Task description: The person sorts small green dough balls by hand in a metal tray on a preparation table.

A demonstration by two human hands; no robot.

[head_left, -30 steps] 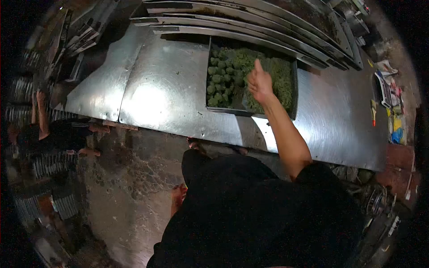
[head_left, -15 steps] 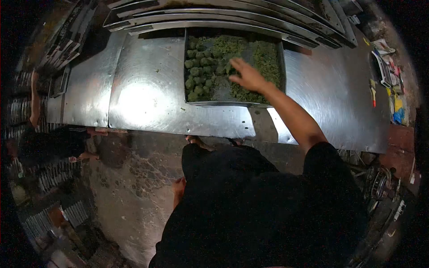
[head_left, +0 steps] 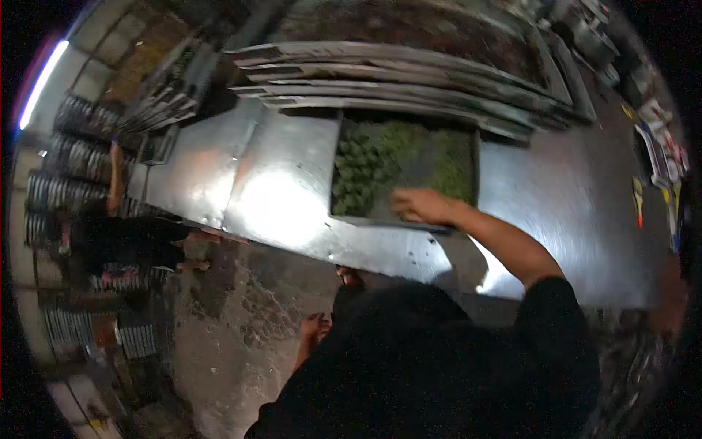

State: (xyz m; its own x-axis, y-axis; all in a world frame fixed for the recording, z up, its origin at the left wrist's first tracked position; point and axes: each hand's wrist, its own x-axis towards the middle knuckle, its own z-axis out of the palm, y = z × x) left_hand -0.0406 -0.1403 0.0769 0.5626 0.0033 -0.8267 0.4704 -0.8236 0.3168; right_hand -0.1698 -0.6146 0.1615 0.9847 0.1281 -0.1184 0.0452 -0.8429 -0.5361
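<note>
A dark rectangular tray (head_left: 477,168) lies on the metal table (head_left: 563,212). Round green balls (head_left: 356,172) fill its left part, and loose green crumbs (head_left: 452,167) cover much of the right. Over the tray's near edge is my right hand (head_left: 422,205), palm down with its fingers bent together; whatever they may hold is too blurred to tell. My left hand (head_left: 315,326) hangs low beside my body, away from the table, its fingers curled and blurred.
Stacked metal trays (head_left: 387,84) stand behind the green-filled one. Another person in dark clothes (head_left: 128,241) is at the left, near racks (head_left: 73,194). A brush (head_left: 638,201) and other small items lie at the table's right end.
The whole view has tilted and shifted. My right hand has drawn back from the tray's middle to its near edge, its spread fingers now bent together. My left hand is a little raised.
</note>
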